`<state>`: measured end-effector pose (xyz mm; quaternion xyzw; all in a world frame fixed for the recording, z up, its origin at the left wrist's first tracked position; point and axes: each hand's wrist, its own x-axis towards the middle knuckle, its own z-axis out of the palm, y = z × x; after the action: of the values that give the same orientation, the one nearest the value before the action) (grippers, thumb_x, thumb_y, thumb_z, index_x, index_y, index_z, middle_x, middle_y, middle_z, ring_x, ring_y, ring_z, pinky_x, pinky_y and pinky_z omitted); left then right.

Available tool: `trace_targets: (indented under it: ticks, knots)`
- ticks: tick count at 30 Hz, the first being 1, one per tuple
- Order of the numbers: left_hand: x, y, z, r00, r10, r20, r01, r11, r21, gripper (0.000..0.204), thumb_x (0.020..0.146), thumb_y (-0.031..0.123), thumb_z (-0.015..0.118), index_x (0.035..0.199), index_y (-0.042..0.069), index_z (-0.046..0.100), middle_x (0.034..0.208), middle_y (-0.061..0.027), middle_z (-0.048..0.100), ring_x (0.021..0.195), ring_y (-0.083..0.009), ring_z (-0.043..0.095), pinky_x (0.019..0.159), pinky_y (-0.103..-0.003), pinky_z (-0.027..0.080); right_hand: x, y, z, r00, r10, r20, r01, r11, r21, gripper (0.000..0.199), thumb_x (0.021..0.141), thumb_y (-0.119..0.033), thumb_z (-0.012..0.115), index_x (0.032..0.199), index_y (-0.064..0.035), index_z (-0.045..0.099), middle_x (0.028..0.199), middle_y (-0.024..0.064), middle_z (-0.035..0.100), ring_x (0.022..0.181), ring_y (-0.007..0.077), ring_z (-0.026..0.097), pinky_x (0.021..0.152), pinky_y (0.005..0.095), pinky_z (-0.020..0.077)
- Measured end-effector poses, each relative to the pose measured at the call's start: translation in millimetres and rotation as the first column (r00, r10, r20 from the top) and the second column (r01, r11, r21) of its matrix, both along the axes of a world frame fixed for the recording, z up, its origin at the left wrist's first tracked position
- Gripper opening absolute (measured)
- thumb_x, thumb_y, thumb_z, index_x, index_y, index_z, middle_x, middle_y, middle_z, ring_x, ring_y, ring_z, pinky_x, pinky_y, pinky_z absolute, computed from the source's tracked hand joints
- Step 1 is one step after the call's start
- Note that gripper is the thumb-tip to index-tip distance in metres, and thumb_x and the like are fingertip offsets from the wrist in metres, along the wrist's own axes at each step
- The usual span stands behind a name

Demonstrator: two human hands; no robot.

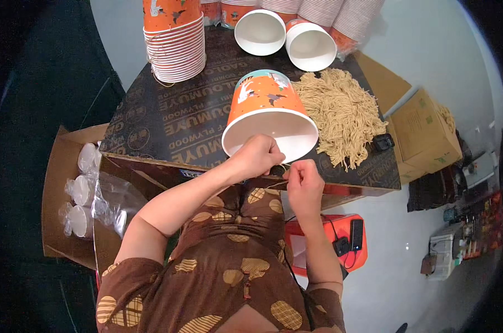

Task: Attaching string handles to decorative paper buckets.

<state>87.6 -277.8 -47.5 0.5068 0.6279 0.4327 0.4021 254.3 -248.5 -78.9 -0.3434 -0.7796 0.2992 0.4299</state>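
Note:
An orange paper bucket [271, 100] with white and dark animal figures lies tipped on the table, its white mouth facing me. My left hand [257, 156] is at the near rim with fingers closed, pinching a thin tan cord there. Just to its right, my right hand [306, 180] is closed in a pinch on the same cord, near the table's front edge. The cord's exact path at the rim is partly hidden by my fingers. A heap of tan cords [340, 116] lies to the right of the bucket.
A tall stack of orange buckets [174, 47] stands at the back left. Two white-mouthed buckets [260, 33] lie behind, before more stacks. A small black object [383, 142] sits at the table's right edge. Cardboard boxes [426, 130] flank both sides; a red stool [362, 244] is below right.

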Motion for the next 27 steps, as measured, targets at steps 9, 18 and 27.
trace_targets:
  ticks: [9,18,27]
  knots:
    - [-4.3,2.9,-13.2,0.99,-0.102,-0.093,0.109,0.992,0.07,0.017,0.091,0.007,0.06,0.075,0.0,0.06,0.064,0.0002,0.057,0.054,-0.0079,0.054,0.049,-0.025,0.043,15.3,18.8,5.0,0.977,0.051,0.207,-0.114,0.946,0.303,0.016,0.079,0.002,0.06,0.094,-0.0032,0.061,0.079,0.0127,0.054,0.07,0.03,0.06,0.062,0.0397,0.0487]
    - [-1.4,-1.4,-9.7,0.999,-0.044,-0.028,0.047,0.992,0.114,0.017,0.087,0.005,0.057,0.073,-0.003,0.057,0.062,-0.0044,0.057,0.053,-0.0129,0.057,0.047,-0.031,0.045,2.8,3.4,-3.0,0.957,-0.092,0.276,-0.018,0.929,0.369,0.013,0.082,-0.009,0.069,0.093,-0.006,0.062,0.082,0.0102,0.053,0.067,0.0296,0.059,0.057,0.0414,0.0466]
    - [-3.2,-1.6,-13.1,0.997,-0.038,0.062,0.031,0.994,0.108,0.002,0.086,-0.002,0.055,0.087,-0.004,0.054,0.069,-0.0077,0.057,0.054,-0.015,0.059,0.047,-0.032,0.045,8.3,-0.7,12.2,1.0,-0.007,-0.014,0.006,0.998,-0.055,0.004,0.088,-0.003,0.061,0.091,-0.0003,0.063,0.072,0.0115,0.06,0.061,0.0192,0.058,0.058,0.0314,0.0464]
